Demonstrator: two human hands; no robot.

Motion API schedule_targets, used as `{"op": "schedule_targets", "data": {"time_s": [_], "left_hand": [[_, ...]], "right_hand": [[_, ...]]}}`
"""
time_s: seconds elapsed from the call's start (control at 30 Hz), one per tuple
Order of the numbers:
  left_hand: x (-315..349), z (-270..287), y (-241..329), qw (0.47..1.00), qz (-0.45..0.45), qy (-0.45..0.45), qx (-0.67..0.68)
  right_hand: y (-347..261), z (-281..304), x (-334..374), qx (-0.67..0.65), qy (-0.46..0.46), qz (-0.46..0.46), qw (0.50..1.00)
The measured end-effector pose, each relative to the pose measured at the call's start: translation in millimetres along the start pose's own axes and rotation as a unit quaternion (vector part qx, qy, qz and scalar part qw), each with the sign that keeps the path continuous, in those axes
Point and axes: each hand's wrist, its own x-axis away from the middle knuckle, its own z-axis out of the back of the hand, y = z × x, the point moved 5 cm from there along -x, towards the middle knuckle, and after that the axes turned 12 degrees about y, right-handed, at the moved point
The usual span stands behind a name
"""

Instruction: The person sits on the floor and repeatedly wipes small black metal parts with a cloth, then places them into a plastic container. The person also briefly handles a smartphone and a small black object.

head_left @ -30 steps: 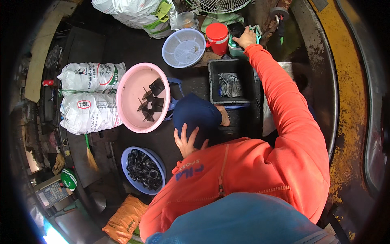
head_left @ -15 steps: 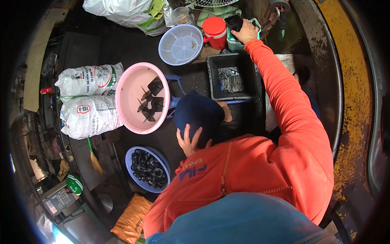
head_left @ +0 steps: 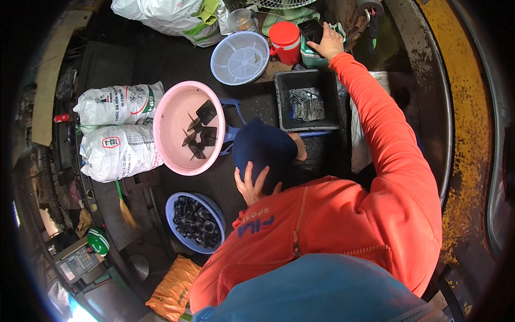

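Observation:
My left hand (head_left: 251,183) rests on my dark blue trouser knee (head_left: 262,142), its fingers spread. At the upper right, my right hand (head_left: 329,43) stretches out over a green container (head_left: 311,58). Its fingers are apart, with the thumb near the lower edge of a black smartphone (head_left: 311,30). The phone lies face up on the container, partly beside the fingers; whether they touch it I cannot tell. Just left of the container stands a red jug with a lid (head_left: 284,36).
A black tub (head_left: 281,102) holds thin metal pieces. Black angular parts lie in a pink basin (head_left: 171,155); more fill a blue basin (head_left: 176,233). A blue colander (head_left: 217,61), white sacks (head_left: 115,153), an orange sack (head_left: 174,287) and a fan (head_left: 281,3) surround the workplace.
The phone has gone from tilted under my right fingers to lying flatter. My right hand has shifted slightly right, with its fingers spreading. My left hand stays on the knee.

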Motion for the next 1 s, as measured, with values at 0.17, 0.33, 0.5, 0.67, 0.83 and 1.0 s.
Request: {"op": "schedule_targets", "data": {"time_s": [0.17,0.33,0.5,0.67,0.83,1.0], "left_hand": [[-0.2,-1.3,1.3,1.0,-0.019,0.012,-0.005],[0.1,-0.3,3.1,1.0,-0.005,0.006,-0.007],[-0.2,1.6,3.7,1.0,0.006,0.001,-0.01],[0.6,0.4,3.5,1.0,-0.005,-0.003,-0.007],[1.5,-0.3,1.5,1.0,0.011,0.005,0.004],[-0.5,0.2,2.2,1.0,-0.002,0.004,0.0]], "right_hand": [[0.9,-0.4,-4.2,-0.01,-0.025,-0.02,0.999],[-4.0,0.3,-10.4,0.005,-0.026,-0.05,0.998],[-1.3,-4.5,-12.5,0.012,-0.044,-0.057,0.997],[8.6,-2.1,-8.4,-0.037,0.053,-0.003,0.998],[19.1,5.6,-1.4,-0.032,0.101,0.118,0.987],[19.0,14.9,-1.3,-0.006,0.093,0.157,0.983]]}}
